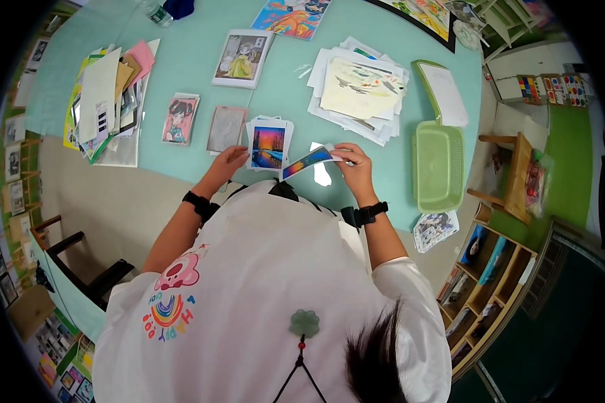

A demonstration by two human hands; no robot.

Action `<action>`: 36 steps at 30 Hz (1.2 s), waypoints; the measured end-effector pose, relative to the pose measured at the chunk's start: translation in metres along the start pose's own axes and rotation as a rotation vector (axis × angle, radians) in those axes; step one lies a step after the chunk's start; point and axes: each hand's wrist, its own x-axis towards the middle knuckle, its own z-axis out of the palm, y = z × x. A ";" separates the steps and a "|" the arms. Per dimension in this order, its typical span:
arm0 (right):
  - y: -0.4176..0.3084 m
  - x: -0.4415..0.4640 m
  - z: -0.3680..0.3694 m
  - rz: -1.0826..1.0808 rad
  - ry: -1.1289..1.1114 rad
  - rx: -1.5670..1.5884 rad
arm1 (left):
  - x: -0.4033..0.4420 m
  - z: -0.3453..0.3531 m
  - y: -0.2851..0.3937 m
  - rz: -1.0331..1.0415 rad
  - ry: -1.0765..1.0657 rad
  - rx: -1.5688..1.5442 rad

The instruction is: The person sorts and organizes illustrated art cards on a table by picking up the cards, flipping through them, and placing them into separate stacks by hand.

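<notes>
My right hand [353, 165] pinches one end of a picture card [307, 162] with blue, yellow and red bands. The card is tilted above the table's near edge. My left hand [230, 160] rests at the left side of a pile of picture cards [267, 149], fingers stretched toward it and holding nothing. On top of that pile is a sunset scene over blue water. Just beyond my left hand lies a grey card stack with a pinkish edge [226, 129]. Further left is a stack topped by a drawing of a dark-haired figure [180, 119].
The pale green table [275, 80] also bears loose drawing sheets [363, 87], a green basket [438, 168], its lid-like tray [444, 94], a picture packet [242, 57] and a paper heap [107, 101]. More cards [435, 230] lie at the right corner. A bookshelf [484, 282] stands right, a chair [94, 269] left.
</notes>
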 end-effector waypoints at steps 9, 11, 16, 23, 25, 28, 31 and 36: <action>-0.022 0.022 0.029 -0.005 -0.134 0.277 | 0.025 0.017 0.061 0.004 -0.530 -0.069; -0.031 0.027 0.037 0.164 0.017 0.367 | 0.035 0.013 0.050 0.004 -0.474 -0.095; -0.035 0.036 0.054 0.577 -0.045 0.557 | 0.050 -0.006 0.014 0.058 -0.248 -0.172; -0.019 0.061 0.086 0.031 -0.090 -0.277 | 0.036 -0.019 -0.007 0.158 -0.218 0.207; -0.036 0.063 0.086 -0.023 -0.288 -0.401 | 0.027 -0.021 -0.007 0.215 -0.208 0.347; -0.023 0.063 0.086 0.100 -0.562 -0.504 | 0.027 -0.023 -0.017 0.219 -0.255 0.225; 0.005 0.053 0.077 0.335 -0.204 -0.061 | 0.030 -0.026 -0.036 0.215 -0.053 0.118; 0.030 0.027 0.098 0.685 -0.216 0.244 | 0.052 -0.023 -0.061 0.106 -0.100 0.061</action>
